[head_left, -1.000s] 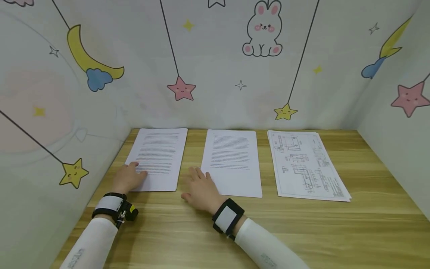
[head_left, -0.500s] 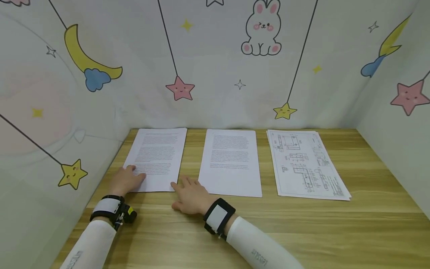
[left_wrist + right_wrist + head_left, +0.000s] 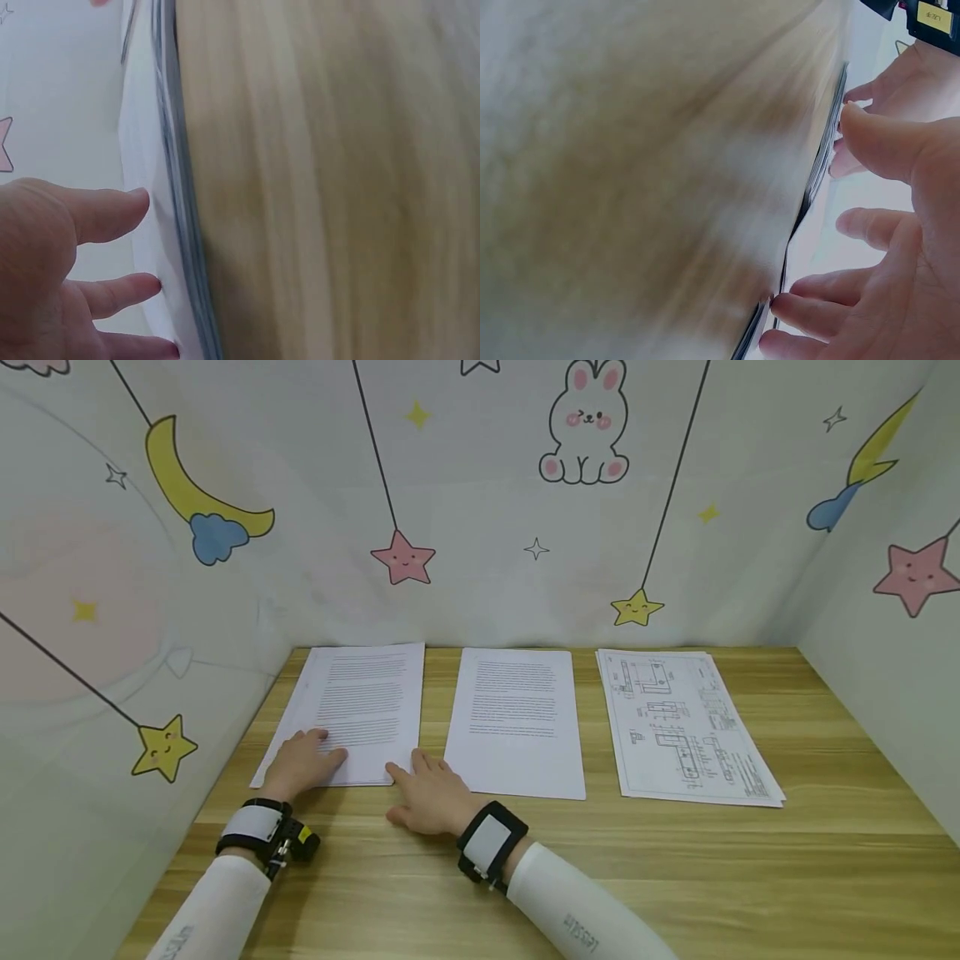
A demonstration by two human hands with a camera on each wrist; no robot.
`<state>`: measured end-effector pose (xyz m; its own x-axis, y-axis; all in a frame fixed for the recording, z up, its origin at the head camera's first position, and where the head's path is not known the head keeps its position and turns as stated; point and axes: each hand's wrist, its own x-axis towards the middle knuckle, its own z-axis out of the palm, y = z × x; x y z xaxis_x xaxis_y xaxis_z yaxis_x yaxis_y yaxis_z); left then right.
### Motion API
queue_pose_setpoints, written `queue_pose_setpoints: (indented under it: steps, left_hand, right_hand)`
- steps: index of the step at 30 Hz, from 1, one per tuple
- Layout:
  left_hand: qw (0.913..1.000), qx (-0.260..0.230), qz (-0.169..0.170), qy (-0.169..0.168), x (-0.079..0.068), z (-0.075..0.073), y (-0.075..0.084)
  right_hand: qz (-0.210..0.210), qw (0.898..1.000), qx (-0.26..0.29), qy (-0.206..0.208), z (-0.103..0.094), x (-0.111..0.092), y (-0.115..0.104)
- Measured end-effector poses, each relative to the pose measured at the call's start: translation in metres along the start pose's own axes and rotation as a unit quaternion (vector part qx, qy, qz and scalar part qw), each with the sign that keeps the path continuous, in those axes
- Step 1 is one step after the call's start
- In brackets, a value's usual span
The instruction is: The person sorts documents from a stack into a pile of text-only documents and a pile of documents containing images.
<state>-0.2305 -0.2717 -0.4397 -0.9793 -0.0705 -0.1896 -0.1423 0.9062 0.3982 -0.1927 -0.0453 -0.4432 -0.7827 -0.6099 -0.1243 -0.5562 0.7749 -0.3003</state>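
Note:
My left hand (image 3: 302, 764) rests its fingertips on the lower part of the left paper stack (image 3: 367, 693), whose top sheet carries lines of print. In the left wrist view, the thumb and fingers reach onto the white sheet (image 3: 146, 142) near the stack's layered edge. My right hand (image 3: 432, 795) lies with spread fingers between two stacks. Its index finger is by the left stack's lower right corner, and its other fingers are by the lower left corner of the middle paper stack (image 3: 517, 710). In the right wrist view, the fingers are extended near the paper edges.
At the right lies a stack of technical drawings (image 3: 686, 727), its sheets slightly uneven. All the papers lie on a wood-grain table (image 3: 600, 852). A printed cloth wall (image 3: 480, 602) encloses the table's back and sides.
My left hand has moved right, and the left stack's top sheet has shifted right, exposing paper beneath at the left. My right hand has moved left from the middle stack toward the left stack's corner.

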Motion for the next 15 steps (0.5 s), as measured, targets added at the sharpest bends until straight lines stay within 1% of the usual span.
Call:
queue_pose_setpoints:
  steps: [2,4,9,11,15]
  left_hand:
    - [1.0000,-0.005,-0.003,0.000,0.000,-0.002,0.003]
    - [0.9999,0.000,-0.015,0.002,-0.001,-0.005,0.004]
    - [0.9976,0.038,-0.055,0.020,-0.003,-0.011,-0.001]
    - [0.9967,0.049,-0.058,0.029,-0.004,-0.011,-0.002]
    - [0.9963,0.061,-0.043,0.044,-0.002,-0.010,-0.002]
  right_hand:
    - [0.002,1.000,0.004,-0.001,0.001,0.001,0.001]
    - [0.000,1.000,0.008,-0.001,0.001,0.001,0.002]
    - [-0.010,1.000,0.013,-0.006,0.001,0.001,0.002]
    - [-0.017,1.000,0.010,-0.013,0.000,0.002,0.003]
    - [-0.025,0.999,0.000,-0.032,-0.002,0.004,0.006]
